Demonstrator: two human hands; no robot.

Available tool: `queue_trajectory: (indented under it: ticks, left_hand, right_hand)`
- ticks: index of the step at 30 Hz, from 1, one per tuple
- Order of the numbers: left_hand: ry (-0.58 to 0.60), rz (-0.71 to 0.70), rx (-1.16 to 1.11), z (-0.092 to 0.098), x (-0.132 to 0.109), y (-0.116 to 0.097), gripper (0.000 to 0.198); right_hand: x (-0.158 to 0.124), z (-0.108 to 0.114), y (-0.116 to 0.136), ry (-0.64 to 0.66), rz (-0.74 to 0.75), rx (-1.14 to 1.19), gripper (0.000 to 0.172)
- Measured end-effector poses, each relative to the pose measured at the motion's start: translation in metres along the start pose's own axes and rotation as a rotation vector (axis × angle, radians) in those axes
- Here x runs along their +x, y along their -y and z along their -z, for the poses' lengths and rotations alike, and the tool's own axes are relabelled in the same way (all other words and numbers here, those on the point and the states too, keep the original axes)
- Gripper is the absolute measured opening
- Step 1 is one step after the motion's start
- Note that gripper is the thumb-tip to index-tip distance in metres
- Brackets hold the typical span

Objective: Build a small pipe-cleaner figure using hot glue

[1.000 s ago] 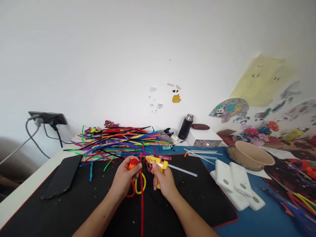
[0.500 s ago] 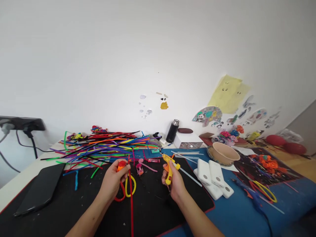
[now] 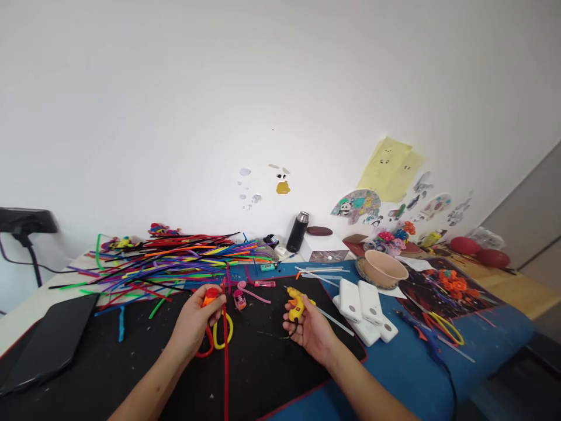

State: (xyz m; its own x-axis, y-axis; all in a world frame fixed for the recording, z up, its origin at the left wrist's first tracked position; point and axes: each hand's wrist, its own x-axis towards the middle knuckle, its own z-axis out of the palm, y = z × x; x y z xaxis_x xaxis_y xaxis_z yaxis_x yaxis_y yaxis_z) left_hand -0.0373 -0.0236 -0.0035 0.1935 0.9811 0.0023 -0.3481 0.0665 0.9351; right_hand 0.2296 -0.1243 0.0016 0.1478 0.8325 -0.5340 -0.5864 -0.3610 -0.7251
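Note:
My left hand (image 3: 197, 313) is closed around a small orange-and-red piece (image 3: 211, 295). Its fingertips also pinch a red pipe cleaner (image 3: 226, 362), which hangs down toward the front edge of the view. Just below that hand, scissors (image 3: 230, 330) with one red and one yellow handle lie on the black mat (image 3: 258, 374). In my right hand (image 3: 318, 336) is a yellow glue gun (image 3: 297, 304), gripped with the palm turned partly upward and the nozzle pointing away to the upper left. A small pink figure (image 3: 239, 299) lies between the hands.
Many coloured pipe cleaners (image 3: 175, 263) are heaped at the back left, near a black tablet-like slab (image 3: 52, 342). White devices (image 3: 362, 310) are stacked right of the mat. Beyond them stand a beige bowl (image 3: 385, 269) and a blue corded tool (image 3: 432, 345). A black flask (image 3: 298, 232) stands by the wall.
My view has swung slightly right. My right hand has rolled palm-up, tilting the glue gun over. My left hand keeps hold of the orange-and-red piece and the pipe cleaner.

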Motion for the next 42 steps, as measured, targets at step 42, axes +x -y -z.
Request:
queue_trajectory:
  ticks: [42]
  left_hand:
    - [0.044,0.077,-0.157,-0.002,-0.005,-0.013,0.047]
  right_hand:
    - [0.050,-0.135,-0.052,0.411,0.310,-0.109,0.046]
